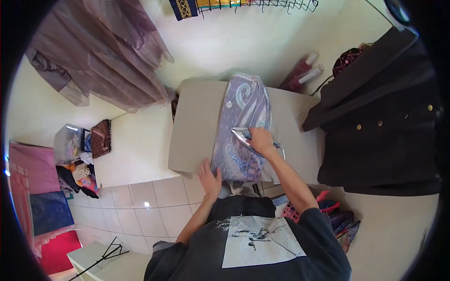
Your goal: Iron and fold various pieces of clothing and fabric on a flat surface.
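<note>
A purple-grey patterned cloth garment (pixel 242 109) with a gathered elastic waistband lies lengthwise over a beige padded surface (pixel 197 119). My right hand (pixel 261 141) is closed around the handle of a clothes iron (pixel 242 136), whose pointed metal soleplate rests on the middle of the garment, tip towards the upper left. At the garment's lower left edge, my left hand (pixel 210 179) lies with its fingers spread and presses nothing into its palm. The garment's lower end hangs near the front edge of the surface.
Mauve sheer garments (pixel 105 52) hang at the upper left, above a white tabletop (pixel 137 147). A black buttoned garment (pixel 379 147) hangs at the right. Two plastic-wrapped rolls (pixel 302 75) stand by the wall. Folded cloths (pixel 342 224) lie at the lower right.
</note>
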`<action>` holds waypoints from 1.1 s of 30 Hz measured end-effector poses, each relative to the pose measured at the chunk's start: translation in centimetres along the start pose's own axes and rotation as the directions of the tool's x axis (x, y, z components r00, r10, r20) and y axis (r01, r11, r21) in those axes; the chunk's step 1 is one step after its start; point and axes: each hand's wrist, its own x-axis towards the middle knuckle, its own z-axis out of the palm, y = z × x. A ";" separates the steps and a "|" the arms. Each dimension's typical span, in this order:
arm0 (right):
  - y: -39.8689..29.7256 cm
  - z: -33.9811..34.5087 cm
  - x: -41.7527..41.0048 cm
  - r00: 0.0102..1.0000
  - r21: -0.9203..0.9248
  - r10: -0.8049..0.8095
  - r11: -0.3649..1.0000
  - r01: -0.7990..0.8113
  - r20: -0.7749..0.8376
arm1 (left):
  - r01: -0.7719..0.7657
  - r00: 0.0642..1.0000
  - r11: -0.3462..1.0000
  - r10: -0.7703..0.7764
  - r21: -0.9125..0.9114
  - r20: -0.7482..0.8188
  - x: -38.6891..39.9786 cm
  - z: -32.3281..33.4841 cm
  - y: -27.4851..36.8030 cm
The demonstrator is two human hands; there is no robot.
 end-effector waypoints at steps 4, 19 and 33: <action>-1.1 -0.3 -1.0 0.892 -0.025 -0.401 0.910 0.415 0.209 | 0.137 0.983 0.981 -0.117 -0.138 0.143 1.6 -0.1 -1.5; 0.0 1.9 -4.8 0.872 -0.033 -0.363 0.918 0.395 0.328 | 0.204 0.968 0.957 -0.167 -0.205 0.187 1.5 -0.9 -3.3; 2.9 1.7 -11.6 0.997 -0.004 0.022 1.000 -0.021 0.072 | 0.074 0.959 0.962 0.004 -0.263 0.285 2.8 -2.2 -3.5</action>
